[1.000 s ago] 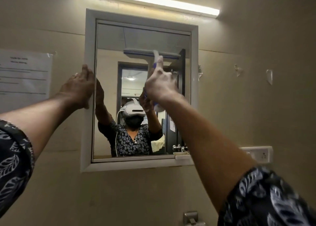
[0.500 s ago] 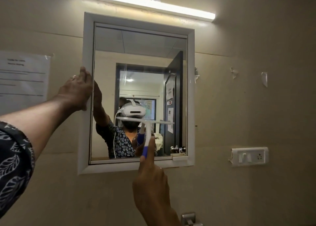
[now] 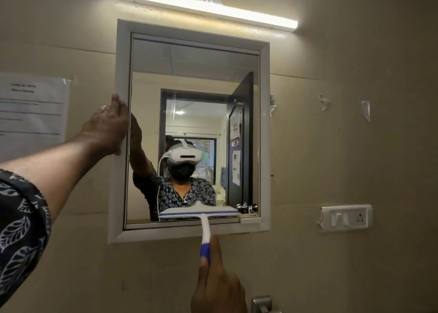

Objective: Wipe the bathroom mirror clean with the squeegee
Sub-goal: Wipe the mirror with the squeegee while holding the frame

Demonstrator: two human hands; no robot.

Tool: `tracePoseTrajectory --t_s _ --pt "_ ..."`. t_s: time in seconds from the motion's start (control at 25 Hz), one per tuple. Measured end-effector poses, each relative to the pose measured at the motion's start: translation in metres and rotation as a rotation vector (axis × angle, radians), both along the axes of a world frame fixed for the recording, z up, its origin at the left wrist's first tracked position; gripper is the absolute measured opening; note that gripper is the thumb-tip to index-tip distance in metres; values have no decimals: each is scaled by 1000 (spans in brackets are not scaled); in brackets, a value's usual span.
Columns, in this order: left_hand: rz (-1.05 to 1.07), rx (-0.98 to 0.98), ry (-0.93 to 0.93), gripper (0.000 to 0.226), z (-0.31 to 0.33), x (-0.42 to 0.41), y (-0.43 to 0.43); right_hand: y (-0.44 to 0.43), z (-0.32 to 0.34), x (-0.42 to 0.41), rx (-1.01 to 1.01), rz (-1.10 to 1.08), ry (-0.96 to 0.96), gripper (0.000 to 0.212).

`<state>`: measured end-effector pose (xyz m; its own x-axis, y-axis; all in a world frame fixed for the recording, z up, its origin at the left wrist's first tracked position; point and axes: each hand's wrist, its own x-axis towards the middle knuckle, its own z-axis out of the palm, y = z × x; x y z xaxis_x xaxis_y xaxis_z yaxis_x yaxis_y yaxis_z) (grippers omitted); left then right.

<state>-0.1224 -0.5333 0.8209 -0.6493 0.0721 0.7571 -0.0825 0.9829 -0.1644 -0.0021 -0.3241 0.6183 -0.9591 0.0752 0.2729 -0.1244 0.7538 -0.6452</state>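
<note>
A wall mirror in a white frame (image 3: 265, 132) hangs ahead of me. The white squeegee (image 3: 199, 213) with a blue stripe lies flat against the glass at its bottom edge, right of centre, blade horizontal. Its white and blue handle runs down past the frame into my right hand (image 3: 216, 286), which is shut on it with the forefinger stretched along the handle. My left hand (image 3: 107, 128) grips the left side of the frame at mid height, fingers wrapped over its edge. The glass reflects a person in a headset.
A tube light (image 3: 201, 4) runs above the mirror. A paper notice (image 3: 33, 113) is taped to the wall at left. A switch and socket plate (image 3: 346, 218) sits at right. A metal fitting (image 3: 262, 304) shows at the bottom edge.
The squeegee has travelled down the glass from the top to the bottom edge, and my right hand dropped with it below the frame. My left hand stayed on the frame.
</note>
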Motion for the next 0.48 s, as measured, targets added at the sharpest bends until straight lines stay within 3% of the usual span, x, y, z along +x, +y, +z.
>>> tracePoseTrajectory --t_s 0.16,0.32,0.48 --pt "-11 9 3 129 0 -1 -2 17 60 -2 -57 93 500 49" --pt "-22 14 11 129 -1 -4 -2 36 170 -20 -66 167 690 42" --pt "-21 5 12 129 -1 -5 -2 43 251 -38 -104 91 824 32"
